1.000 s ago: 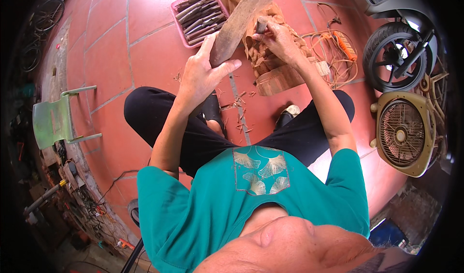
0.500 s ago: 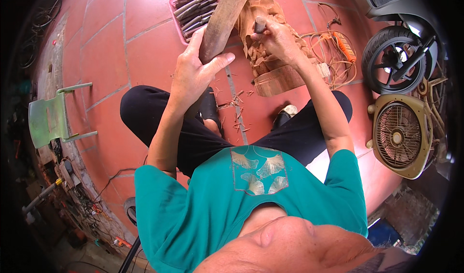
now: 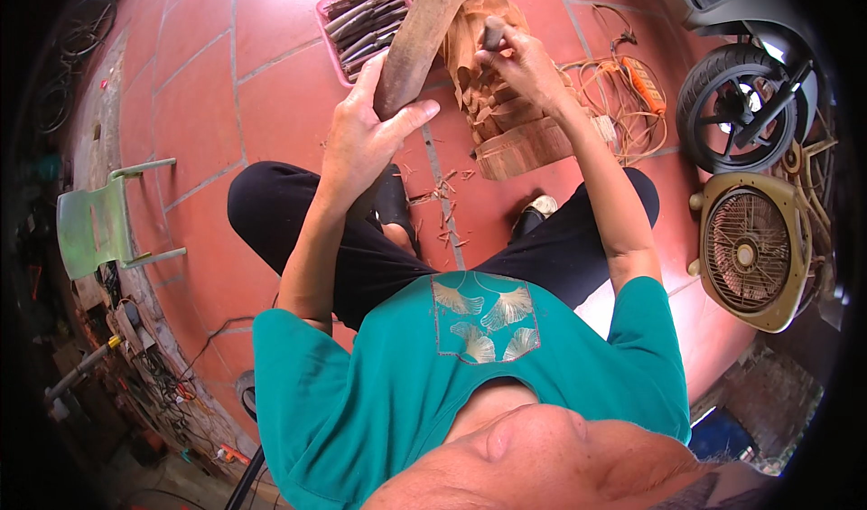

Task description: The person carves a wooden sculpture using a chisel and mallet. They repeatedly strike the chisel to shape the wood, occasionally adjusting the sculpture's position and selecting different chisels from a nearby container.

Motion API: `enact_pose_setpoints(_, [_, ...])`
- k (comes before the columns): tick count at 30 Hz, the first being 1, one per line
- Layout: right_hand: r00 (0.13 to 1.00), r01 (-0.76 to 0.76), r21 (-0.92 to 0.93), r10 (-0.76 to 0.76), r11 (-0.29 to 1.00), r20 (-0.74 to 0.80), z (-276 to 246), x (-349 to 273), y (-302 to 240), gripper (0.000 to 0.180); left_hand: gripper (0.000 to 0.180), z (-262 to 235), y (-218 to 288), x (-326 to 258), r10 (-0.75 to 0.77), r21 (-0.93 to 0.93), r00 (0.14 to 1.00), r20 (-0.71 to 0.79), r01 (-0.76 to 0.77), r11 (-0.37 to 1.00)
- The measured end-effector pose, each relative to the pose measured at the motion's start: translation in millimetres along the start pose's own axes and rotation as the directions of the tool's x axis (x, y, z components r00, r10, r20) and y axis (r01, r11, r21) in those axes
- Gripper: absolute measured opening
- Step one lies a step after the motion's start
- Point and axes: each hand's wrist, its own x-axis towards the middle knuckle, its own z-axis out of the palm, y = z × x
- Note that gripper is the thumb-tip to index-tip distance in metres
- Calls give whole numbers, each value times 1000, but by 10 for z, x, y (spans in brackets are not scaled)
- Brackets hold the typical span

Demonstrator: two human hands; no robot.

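Here, seated low over the red tiled floor (image 3: 271, 103), the person has the left hand (image 3: 366, 140) wrapped around a long wooden mallet (image 3: 424, 36), fingers curled on its far side and the thumb pressed across the near face; the top of that mallet runs out past the upper edge, so its full length is lost. The right hand (image 3: 519, 63) is closed tight around the dark handle of a chisel (image 3: 492, 33); only the butt end peeks out above the knuckles, and the blade is hidden behind the hand and the wood, so where it bites I cannot tell. Both hands are up over a pale wood carving (image 3: 506, 117) that stands on the floor just in front of the knees, its base a round block; the upper part is covered by the mallet and hands, and its figure is hard to read. Wood chips (image 3: 447, 207) lie scattered between the carving and the feet.

Behind the mallet sits a pink tray (image 3: 330, 36) of dark-handled tools, partly masked by the mallet. To the right, an orange cable tangle (image 3: 632, 103) lies near the carving, then a scooter wheel (image 3: 736, 103), its body cut off by the rim, and a beige box fan (image 3: 750, 248) lying face up. A green plastic chair (image 3: 95, 225) stands well off to the left, and beyond it the clutter blurs into the dark edge.
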Motion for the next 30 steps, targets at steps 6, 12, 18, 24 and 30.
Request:
enact_pose_setpoints(6, [988,139,-31,-141,990,-68,24,-29,-143,32,66,-19,-34,-8,33,-6,999,-11,-34,999])
enact_pose_setpoints(12, [997,7,-140,-17,990,-71,35,-26,-143,36,66,-22,-35,-8,50,13,999,-10,-50,999])
enact_pose_setpoints(18, [997,-25,-75,19,997,-75,10,-55,-24,37,69,-22,-66,-4,97,47,995,-22,-96,994])
enact_pose_setpoints(24, [992,-114,-15,113,993,-55,35,-86,36,38,70,-34,-49,-14,100,95,995,-7,-99,991])
enact_pose_setpoints(30, [989,-151,-38,150,988,-11,23,-72,117,37,70,-47,-72,-11,130,86,991,-15,-129,988])
